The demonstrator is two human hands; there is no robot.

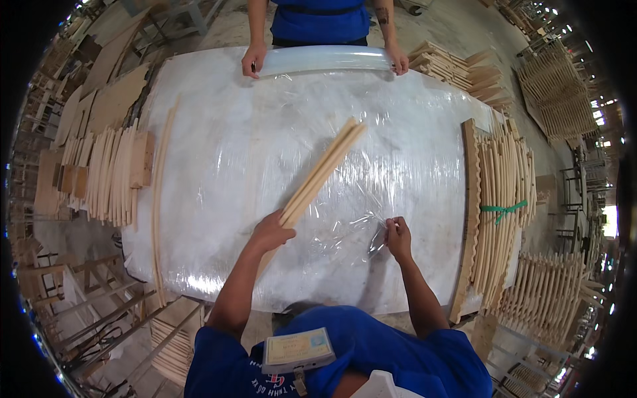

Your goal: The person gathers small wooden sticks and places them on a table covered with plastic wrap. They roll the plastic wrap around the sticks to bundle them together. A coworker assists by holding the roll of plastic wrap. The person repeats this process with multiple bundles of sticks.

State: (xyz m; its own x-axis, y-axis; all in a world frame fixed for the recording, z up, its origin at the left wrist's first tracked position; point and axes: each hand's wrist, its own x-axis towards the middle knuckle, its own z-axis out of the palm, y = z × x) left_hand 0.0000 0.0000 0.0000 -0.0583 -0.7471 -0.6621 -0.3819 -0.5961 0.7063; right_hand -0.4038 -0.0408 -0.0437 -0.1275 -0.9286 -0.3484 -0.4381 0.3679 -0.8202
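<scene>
My left hand (271,232) is closed around a small bundle of wooden sticks (323,167), which slants away up and to the right over the table. Clear plastic film (358,219) spreads across the tabletop, wrinkled and shiny. My right hand (398,237) pinches a gathered edge of that film to the right of the sticks. Across the table, a co-worker's hands (253,60) hold the two ends of a wide film roll (325,60), from which the sheet runs toward me. Whether film lies around the sticks, I cannot tell.
On the table's right side lie a stack of sticks tied with a green band (502,211) and a wavy-edged wooden board (470,219). Long thin strips (159,205) lie along the left side. Stacked wooden pieces (113,172) stand beyond the left edge, others (458,69) at the back right.
</scene>
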